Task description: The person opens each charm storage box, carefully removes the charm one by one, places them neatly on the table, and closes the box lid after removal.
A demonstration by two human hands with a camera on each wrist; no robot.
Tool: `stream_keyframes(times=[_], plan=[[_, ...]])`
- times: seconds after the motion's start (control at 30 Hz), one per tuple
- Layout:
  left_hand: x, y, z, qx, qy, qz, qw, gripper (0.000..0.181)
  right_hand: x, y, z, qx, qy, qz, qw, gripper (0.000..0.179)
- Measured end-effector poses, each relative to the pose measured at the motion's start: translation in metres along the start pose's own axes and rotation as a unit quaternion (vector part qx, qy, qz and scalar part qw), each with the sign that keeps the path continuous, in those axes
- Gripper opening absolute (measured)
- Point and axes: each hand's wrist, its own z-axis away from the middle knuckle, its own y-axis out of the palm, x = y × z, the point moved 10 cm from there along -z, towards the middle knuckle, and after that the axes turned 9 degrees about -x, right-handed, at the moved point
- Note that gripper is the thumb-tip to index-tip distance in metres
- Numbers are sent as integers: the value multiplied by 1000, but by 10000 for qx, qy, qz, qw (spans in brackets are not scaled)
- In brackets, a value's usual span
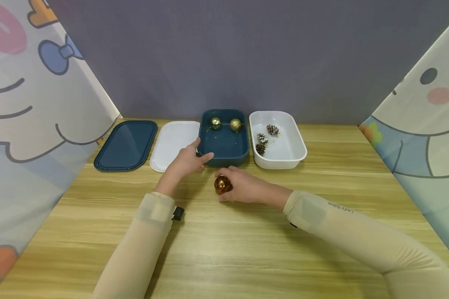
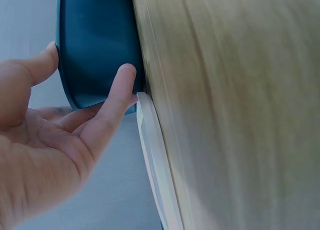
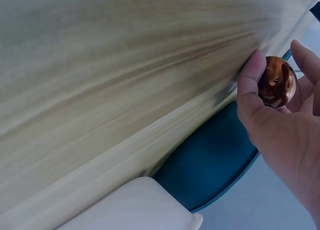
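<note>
My right hand (image 1: 245, 185) holds a shiny copper-brown bauble (image 1: 223, 185) between thumb and fingers, just in front of the dark blue bin. The right wrist view shows the same bauble (image 3: 278, 82) with the thumb on one side and fingers around the other. My left hand (image 1: 187, 161) touches the near left corner of the dark blue bin (image 1: 224, 155); in the left wrist view the thumb is at the bin's rim and the other fingers lie extended along its wall. Two gold baubles, one shiny (image 1: 215, 122) and one glittery (image 1: 235, 124), lie inside this bin.
Right of the blue bin stands a white bin (image 1: 284, 160) with three pine cones (image 1: 262, 138) inside. To the left lie a white lid (image 1: 173, 141), next to the blue bin, and a dark blue lid (image 1: 125, 145). A grey panel (image 1: 247, 54) rises behind the wooden table (image 1: 217, 249).
</note>
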Motion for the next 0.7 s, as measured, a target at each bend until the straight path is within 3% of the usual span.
stream_keyframes(times=[0.7], plan=[[2, 1, -1, 62, 15, 12, 10000, 95, 1, -2, -6, -79, -205, 210, 9995, 76]])
